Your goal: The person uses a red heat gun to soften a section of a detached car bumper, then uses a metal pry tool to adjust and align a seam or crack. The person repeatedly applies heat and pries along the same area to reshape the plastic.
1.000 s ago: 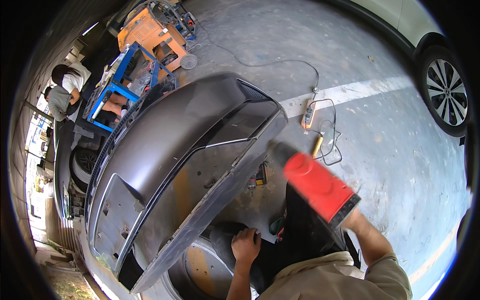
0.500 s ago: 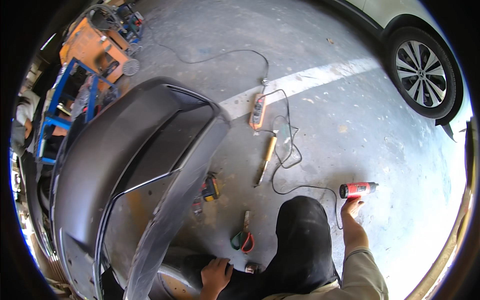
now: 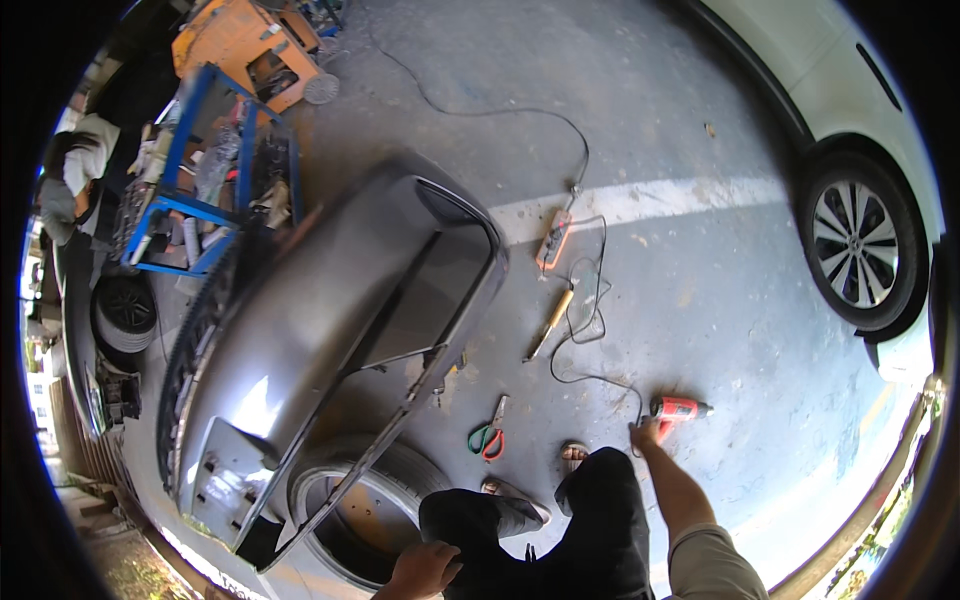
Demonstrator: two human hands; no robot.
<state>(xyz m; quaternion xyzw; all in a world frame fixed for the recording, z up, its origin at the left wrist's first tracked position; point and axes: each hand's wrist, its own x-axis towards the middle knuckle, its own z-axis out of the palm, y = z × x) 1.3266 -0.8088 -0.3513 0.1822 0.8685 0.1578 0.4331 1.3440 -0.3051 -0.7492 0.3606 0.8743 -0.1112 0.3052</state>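
Note:
My right hand (image 3: 647, 433) reaches down to the concrete floor and is closed on the rear of a red heat gun (image 3: 682, 408), which lies on the ground with its black cord trailing to the left. My left hand (image 3: 424, 568) rests with fingers spread on my dark trouser knee, just beside a tyre (image 3: 340, 512) lying flat. A large grey car bumper (image 3: 320, 330) leans across that tyre, to the left of both hands.
Green-and-red snips (image 3: 487, 438), a wooden-handled tool (image 3: 550, 322) and an orange power strip (image 3: 553, 240) lie on the floor ahead. A white car's wheel (image 3: 860, 250) is at right. A blue rack (image 3: 200, 180), an orange machine (image 3: 250, 40) and another person (image 3: 70, 170) are at far left.
My right hand has carried the red heat gun from close to the camera down to the floor on my right. The view has swung right; my left hand stays at my knee.

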